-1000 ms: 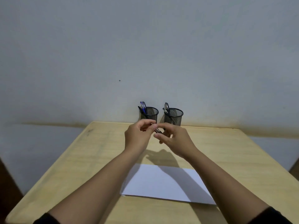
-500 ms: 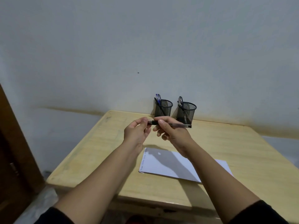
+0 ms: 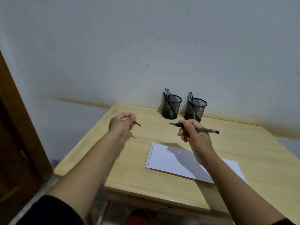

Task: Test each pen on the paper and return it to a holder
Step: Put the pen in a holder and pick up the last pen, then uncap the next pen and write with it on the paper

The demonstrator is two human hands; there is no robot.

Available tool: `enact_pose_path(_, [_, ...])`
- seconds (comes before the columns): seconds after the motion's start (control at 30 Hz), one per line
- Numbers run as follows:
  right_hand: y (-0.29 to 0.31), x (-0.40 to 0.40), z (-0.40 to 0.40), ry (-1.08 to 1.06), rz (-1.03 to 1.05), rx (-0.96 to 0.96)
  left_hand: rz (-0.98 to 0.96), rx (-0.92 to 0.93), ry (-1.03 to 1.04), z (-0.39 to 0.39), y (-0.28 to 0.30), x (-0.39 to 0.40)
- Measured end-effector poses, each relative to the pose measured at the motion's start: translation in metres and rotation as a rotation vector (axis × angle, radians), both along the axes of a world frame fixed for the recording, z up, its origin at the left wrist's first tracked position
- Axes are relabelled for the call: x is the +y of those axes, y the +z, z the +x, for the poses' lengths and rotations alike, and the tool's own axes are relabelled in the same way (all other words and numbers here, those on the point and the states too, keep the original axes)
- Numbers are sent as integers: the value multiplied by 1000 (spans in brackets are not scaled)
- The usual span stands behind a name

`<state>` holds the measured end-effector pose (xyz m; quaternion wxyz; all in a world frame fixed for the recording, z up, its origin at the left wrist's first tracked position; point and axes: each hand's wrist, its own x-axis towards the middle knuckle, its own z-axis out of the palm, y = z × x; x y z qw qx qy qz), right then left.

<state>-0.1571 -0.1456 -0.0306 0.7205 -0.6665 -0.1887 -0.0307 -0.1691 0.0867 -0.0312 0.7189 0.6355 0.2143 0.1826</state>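
Pale grey wall (image 3: 146,38) and a light wooden table (image 3: 162,132) pushed against it make up the setting. An uncapped pen (image 3: 199,128) is held above the table by the right hand (image 3: 194,135), pinched between thumb and curled fingers near the dark grip section, with its bare tip aimed left and its far end pointing right. It is raised over the far edge of a white paper sheet (image 3: 178,161), which lies flat on the table; faint handwriting can be seen along the sheet's left edge. The pen cap (image 3: 137,123) is gripped by the left hand (image 3: 121,125), fingers curled around it so that only a short dark end sticks out toward the right. The two hands are held well apart, both off the table.

At the back of the table, near the wall, two black mesh holders stand side by side. Blue and dark pens are kept in the left holder (image 3: 171,106); a few pens with clips are kept in the right holder (image 3: 195,109). A dark brown wooden door (image 3: 14,143) is seen at the left edge of the view.
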Motion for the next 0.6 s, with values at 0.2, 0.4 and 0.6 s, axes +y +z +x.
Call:
enact_pose_path(0.2, [-18, 9, 1, 43, -28, 103, 479, 181, -25, 1, -48, -22])
enact_pose_path(0.4, [-28, 9, 10, 33, -63, 135, 617, 181, 5, 11, -56, -25])
enact_pose_path(0.6, [-30, 13, 8, 102, -80, 194, 682, 157, 25, 5, -57, -26])
